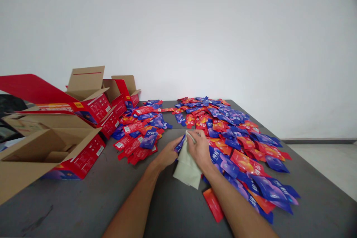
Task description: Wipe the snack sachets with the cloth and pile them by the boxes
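At the middle of the table, my left hand [168,154] is closed on a blue packet [180,144], of which only a narrow part shows. My right hand [198,148] grips a pale cloth [187,167] that hangs down between my hands. The cloth's upper end lies against the packet. Just right of my hands spreads a large heap of blue and red-orange packets [235,158]. To the left lies a smaller pile of similar packets [139,143], some with barcodes facing up. A single red packet [213,204] lies under my right forearm.
Several open red cardboard boxes stand along the left side, the nearest box [86,158] with its flaps spread wide. The dark grey table [170,208] has a seam across it. A white wall [178,37] rises behind, and pale floor [326,160] shows at right.
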A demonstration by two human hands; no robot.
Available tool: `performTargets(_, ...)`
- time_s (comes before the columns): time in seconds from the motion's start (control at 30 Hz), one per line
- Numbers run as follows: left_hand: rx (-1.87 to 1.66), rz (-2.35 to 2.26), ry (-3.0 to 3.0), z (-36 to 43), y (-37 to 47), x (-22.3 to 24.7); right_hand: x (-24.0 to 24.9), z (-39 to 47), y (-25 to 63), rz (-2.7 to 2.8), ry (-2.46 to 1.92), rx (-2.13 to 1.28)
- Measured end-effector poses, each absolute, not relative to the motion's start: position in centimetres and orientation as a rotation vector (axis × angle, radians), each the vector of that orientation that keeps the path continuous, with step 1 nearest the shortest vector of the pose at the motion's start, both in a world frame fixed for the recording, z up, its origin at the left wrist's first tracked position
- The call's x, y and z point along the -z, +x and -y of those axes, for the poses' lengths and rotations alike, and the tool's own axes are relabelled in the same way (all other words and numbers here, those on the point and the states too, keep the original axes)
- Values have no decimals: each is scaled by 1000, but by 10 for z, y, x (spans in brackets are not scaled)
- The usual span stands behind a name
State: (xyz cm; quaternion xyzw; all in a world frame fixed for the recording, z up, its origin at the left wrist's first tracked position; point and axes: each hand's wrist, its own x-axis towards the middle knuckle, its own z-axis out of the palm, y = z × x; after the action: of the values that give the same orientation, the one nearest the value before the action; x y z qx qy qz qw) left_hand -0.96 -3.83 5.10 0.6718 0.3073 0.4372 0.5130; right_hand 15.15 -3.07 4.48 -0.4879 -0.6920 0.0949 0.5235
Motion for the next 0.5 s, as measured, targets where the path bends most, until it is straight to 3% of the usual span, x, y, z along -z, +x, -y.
performTargets(0.5,-1201,-618,1121,29,-14,-41,-32,42,130,1976,-949,-406)
